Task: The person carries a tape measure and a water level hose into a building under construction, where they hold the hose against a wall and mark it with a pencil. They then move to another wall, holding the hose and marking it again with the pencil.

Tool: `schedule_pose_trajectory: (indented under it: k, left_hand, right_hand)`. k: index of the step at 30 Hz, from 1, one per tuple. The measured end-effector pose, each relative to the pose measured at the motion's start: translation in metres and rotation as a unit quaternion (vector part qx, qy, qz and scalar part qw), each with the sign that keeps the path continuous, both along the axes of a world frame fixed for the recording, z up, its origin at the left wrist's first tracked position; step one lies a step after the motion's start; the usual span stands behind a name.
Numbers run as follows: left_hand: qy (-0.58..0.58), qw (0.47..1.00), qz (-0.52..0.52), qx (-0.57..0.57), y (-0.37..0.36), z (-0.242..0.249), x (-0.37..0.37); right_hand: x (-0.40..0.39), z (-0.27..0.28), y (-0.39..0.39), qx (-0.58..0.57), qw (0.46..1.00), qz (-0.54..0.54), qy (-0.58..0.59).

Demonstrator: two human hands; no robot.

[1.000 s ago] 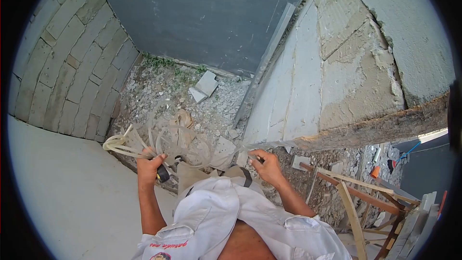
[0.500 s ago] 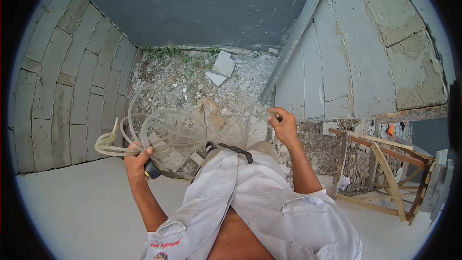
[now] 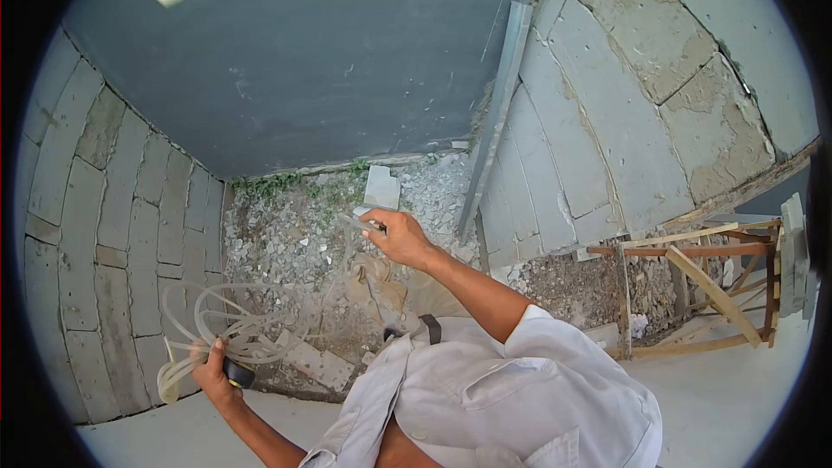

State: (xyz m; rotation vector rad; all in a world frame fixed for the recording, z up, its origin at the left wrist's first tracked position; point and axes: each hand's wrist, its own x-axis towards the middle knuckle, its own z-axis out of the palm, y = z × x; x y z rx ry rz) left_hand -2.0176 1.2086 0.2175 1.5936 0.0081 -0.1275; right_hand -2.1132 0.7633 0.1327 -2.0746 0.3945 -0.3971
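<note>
the coiled tube [image 3: 238, 329] at seven o'clock is pale, milky and see-through, and beside it sits a black and yellow tool [image 3: 239, 373]. the shirt [image 3: 511, 399] at six o'clock is off-white. the wall [image 3: 329, 61] at twelve o'clock is flat slate grey, the block walls [image 3: 95, 234] at nine and two o'clock pale beige with darker joints. the rubble [image 3: 295, 225] is grey-white with green weeds, the wooden frame [image 3: 693, 286] at three o'clock tan and reddish.

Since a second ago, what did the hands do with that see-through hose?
The right hand rose up and away from the body, drawing one end of the hose with it. The left hand dropped lower and out to the left, carrying the coiled loops along. Both hands kept their grip, and the black thing stayed in the left hand. The rubble lies as before.
</note>
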Motion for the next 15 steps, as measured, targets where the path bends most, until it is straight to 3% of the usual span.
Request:
schedule_pose_trajectory:
  k: [3, 7, 11, 15]
  left_hand:
    - [-0.025, 0.999, 0.021, 0.008, -0.018, 0.014, 0.018]
    - [-0.021, 0.997, 0.073, 0.010, -0.051, 0.021, 0.035]
    - [-0.030, 0.989, 0.138, 0.034, -0.088, 0.009, 0.074]
    - [-0.024, 0.988, 0.143, 0.053, -0.131, 0.017, 0.116]
  right_hand:
    - [0.028, 0.000, -0.040, -0.068, 0.996, -0.056, -0.014]
    - [0.043, 0.001, -0.212, -0.018, 0.970, -0.241, -0.006]
    - [0.036, -0.007, -0.394, -0.063, 0.881, -0.469, 0.029]
    - [0.042, -0.009, -0.495, -0.134, 0.815, -0.558, 0.076]
